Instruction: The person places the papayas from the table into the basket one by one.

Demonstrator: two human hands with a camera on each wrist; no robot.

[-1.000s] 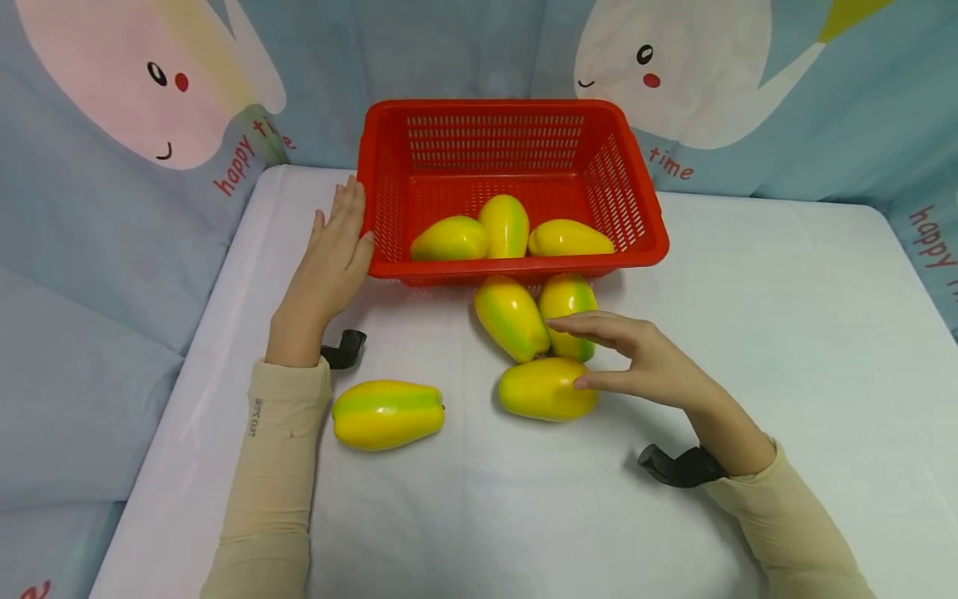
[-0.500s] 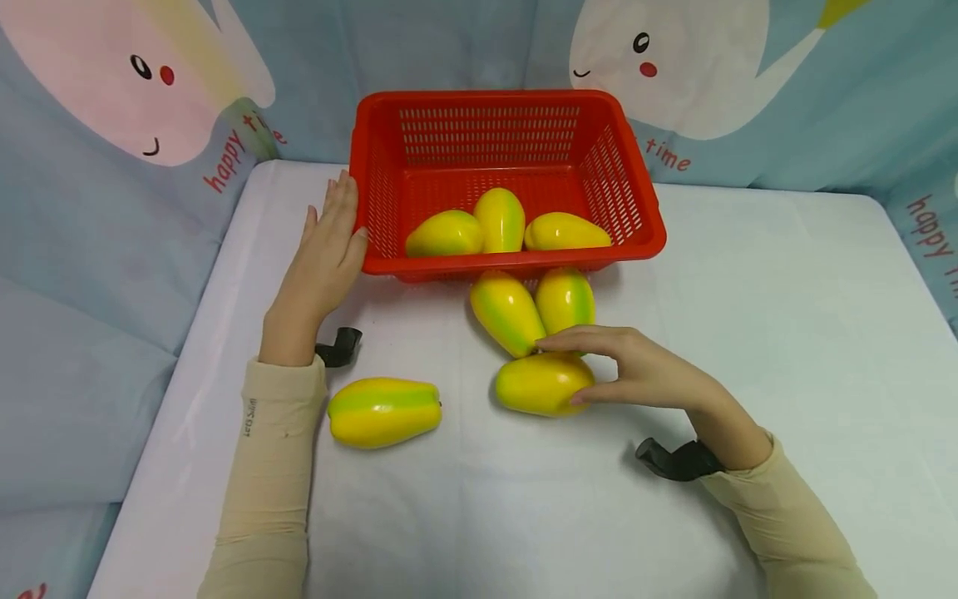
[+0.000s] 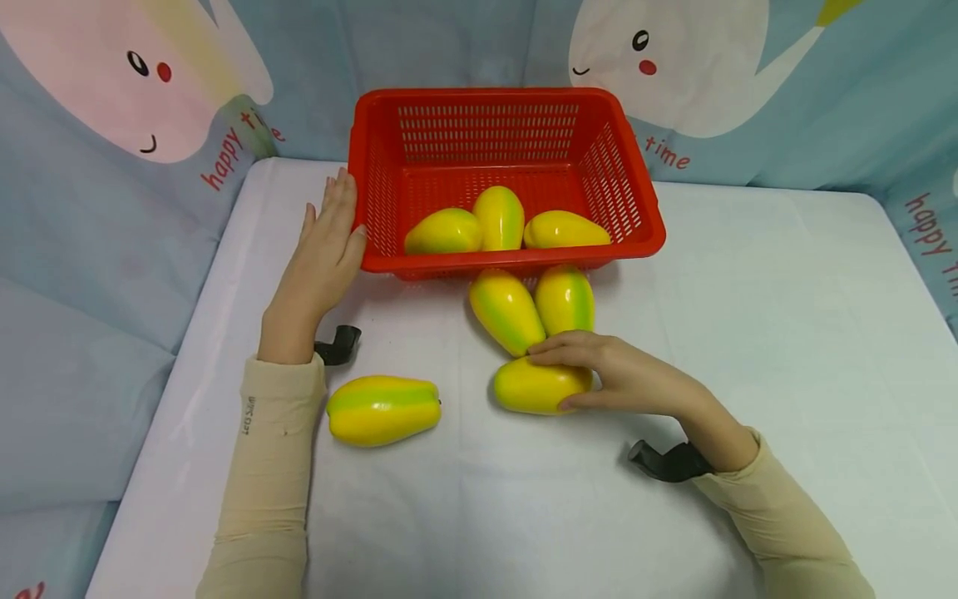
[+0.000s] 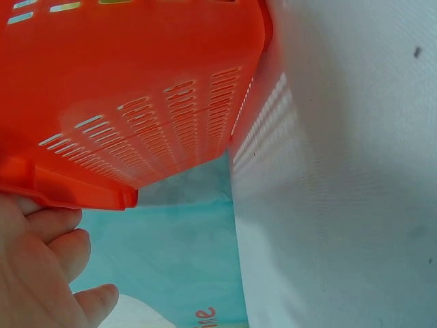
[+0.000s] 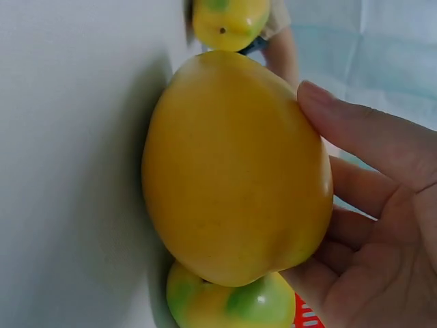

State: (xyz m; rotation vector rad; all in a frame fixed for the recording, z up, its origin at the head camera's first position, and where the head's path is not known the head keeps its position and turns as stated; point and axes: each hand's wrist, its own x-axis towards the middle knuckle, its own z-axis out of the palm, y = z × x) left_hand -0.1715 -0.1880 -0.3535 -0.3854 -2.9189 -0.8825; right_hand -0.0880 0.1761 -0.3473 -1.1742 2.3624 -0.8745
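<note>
My right hand [image 3: 629,374] spans the right end of a yellow papaya [image 3: 527,389] on the table, thumb on its near side and fingers over its far side. In the right wrist view this papaya [image 5: 235,171] fills the middle, with the thumb [image 5: 362,130] at its edge. My left hand [image 3: 318,249] lies with straight fingers against the left side of a red plastic basket [image 3: 509,259]; the left wrist view has the fingers [image 4: 68,246] under its rim. Three papayas lie in the basket, one of them upright-looking [image 3: 499,218].
Two yellow-green papayas, one slanted [image 3: 507,312] and one more upright [image 3: 565,299], lie between the basket and the gripped one. Another papaya [image 3: 384,411] lies at the left, beside the left forearm. A white cloth [image 3: 464,516] covers the table; a blue printed curtain [image 3: 464,46] hangs behind.
My right hand has come down and left onto the near papaya, its fingers and thumb now around it. The left hand stays at the basket. The head view has shifted slightly.
</note>
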